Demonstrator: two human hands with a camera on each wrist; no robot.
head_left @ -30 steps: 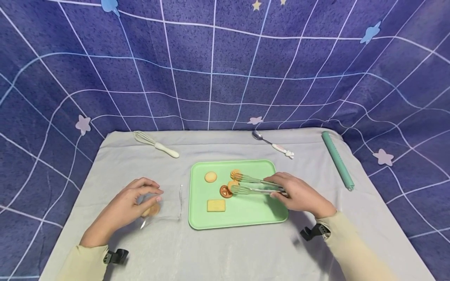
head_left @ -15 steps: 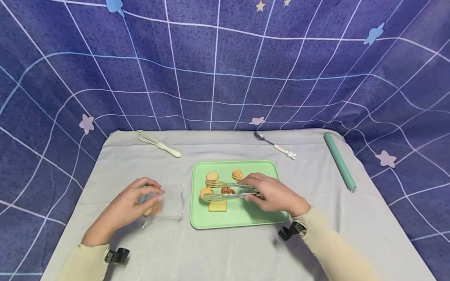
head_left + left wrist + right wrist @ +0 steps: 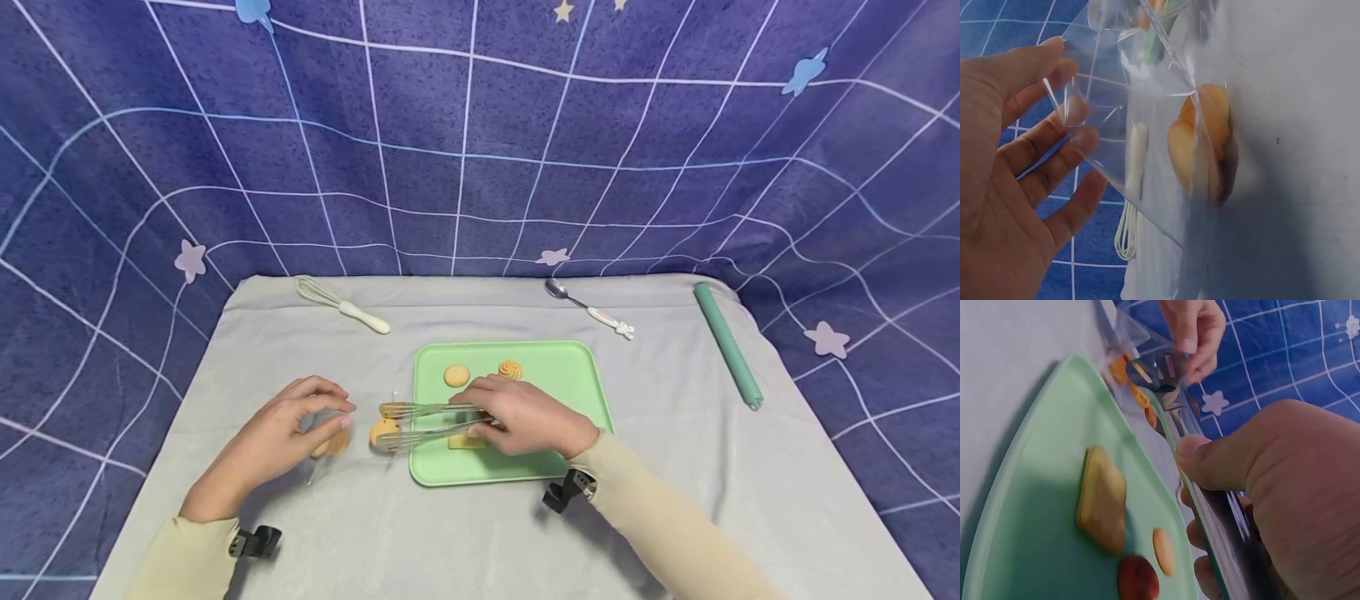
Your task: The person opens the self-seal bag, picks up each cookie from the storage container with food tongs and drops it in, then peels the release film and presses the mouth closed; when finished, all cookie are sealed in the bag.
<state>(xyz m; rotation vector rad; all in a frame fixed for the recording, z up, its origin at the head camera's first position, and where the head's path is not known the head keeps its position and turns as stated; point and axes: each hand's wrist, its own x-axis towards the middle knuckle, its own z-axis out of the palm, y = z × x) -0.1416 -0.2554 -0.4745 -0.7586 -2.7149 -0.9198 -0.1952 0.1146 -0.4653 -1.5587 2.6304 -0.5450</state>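
Observation:
My left hand [image 3: 277, 442] holds the edge of a clear plastic bag [image 3: 1107, 103] between thumb and fingers. Several cookies [image 3: 1210, 119] lie inside, low in the bag. My right hand [image 3: 517, 417] grips metal tongs [image 3: 427, 435], which pinch a round cookie [image 3: 384, 431] just past the left rim of the green tray [image 3: 588, 379], near the bag's opening. A plain round cookie [image 3: 456, 375], a swirled cookie [image 3: 511, 369] and a rectangular biscuit [image 3: 467, 442] lie on the tray. The dark red pretzel-shaped cookie [image 3: 1138, 578] is hidden by the right hand in the head view.
At the back of the grey cloth-covered table [image 3: 480, 550] lie a cream whisk [image 3: 342, 305] on the left and a spoon [image 3: 592, 310] on the right. A green stick-like tool [image 3: 727, 343] lies far right. A blue patterned curtain [image 3: 420, 125] surrounds the table.
My right hand has moved left across the tray, and the tongs have carried the round cookie off it toward the bag. The left hand has stayed in place.

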